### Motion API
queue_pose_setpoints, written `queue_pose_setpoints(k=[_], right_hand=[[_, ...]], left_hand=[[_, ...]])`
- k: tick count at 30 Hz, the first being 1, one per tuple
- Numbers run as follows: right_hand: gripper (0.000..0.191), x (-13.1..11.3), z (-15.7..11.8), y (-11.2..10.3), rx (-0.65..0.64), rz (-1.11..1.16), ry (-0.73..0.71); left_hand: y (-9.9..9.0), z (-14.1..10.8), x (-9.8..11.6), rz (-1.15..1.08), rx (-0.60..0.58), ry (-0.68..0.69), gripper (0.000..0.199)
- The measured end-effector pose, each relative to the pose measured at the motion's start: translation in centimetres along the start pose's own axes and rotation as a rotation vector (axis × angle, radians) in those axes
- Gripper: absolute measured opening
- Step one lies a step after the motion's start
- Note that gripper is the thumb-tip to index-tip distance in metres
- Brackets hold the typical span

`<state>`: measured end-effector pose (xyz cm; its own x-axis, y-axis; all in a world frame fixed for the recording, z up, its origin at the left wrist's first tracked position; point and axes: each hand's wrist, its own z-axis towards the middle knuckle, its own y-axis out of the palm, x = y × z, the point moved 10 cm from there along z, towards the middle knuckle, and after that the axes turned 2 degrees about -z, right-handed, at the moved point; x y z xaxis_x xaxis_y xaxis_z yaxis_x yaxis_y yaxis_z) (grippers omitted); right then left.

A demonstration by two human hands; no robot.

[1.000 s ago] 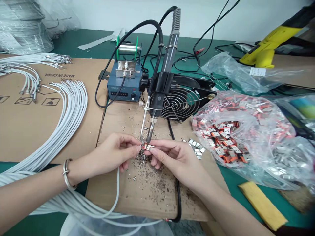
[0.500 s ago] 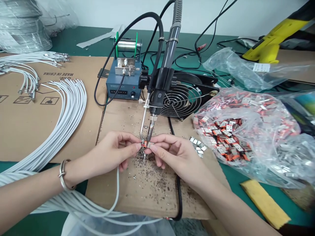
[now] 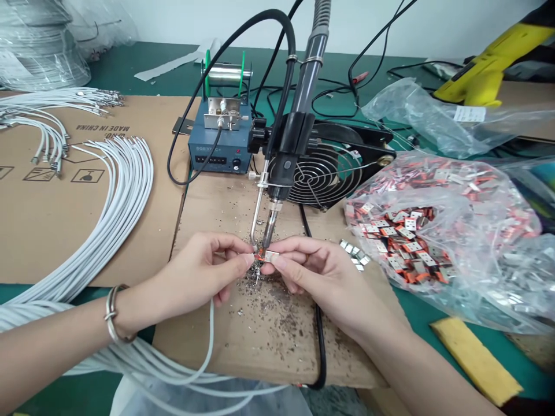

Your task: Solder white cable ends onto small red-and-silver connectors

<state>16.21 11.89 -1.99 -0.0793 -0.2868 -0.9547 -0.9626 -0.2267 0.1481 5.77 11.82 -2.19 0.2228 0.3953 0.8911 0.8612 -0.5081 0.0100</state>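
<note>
white cables (image 3: 117, 202), blue solder station (image 3: 219, 153), orange-and-silver connectors (image 3: 403, 242), yellow sponge (image 3: 474, 361)

Soldering iron (image 3: 277, 173) overhangs; bare cardboard (image 3: 269, 329) nearer stays open.

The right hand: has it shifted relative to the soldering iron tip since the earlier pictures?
No. The right hand still pinches the small connector just under the soldering iron tip, opposite the left hand; only the camera view drifted.

small orange-and-silver connector (image 3: 267, 255), level, under soldering iron tip (image 3: 267, 236)
</note>
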Motion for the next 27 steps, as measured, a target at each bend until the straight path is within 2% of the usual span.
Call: queue_pose_setpoints(k=[6,12,20,27], right_hand=[[0.016,0.1,-0.02,0.18,-0.004,0.013,0.009],[0.014,0.45,0.02,-0.4,0.071,-0.04,0.042],[0.015,0.11,-0.16,-0.14,0.032,-0.04,0.031],[0.015,0.35,-0.03,-0.39,0.059,-0.078,0.035]], left_hand=[[0.02,0.04,-0.09,-0.007,-0.016,0.002,0.017],[0.0,0.19,-0.18,-0.004,-0.012,-0.003,0.015],[0.1,-0.02,0.12,-0.002,-0.015,0.01,0.016],[-0.07,0.09,-0.2,0.015,-0.005,0.0,0.016]])
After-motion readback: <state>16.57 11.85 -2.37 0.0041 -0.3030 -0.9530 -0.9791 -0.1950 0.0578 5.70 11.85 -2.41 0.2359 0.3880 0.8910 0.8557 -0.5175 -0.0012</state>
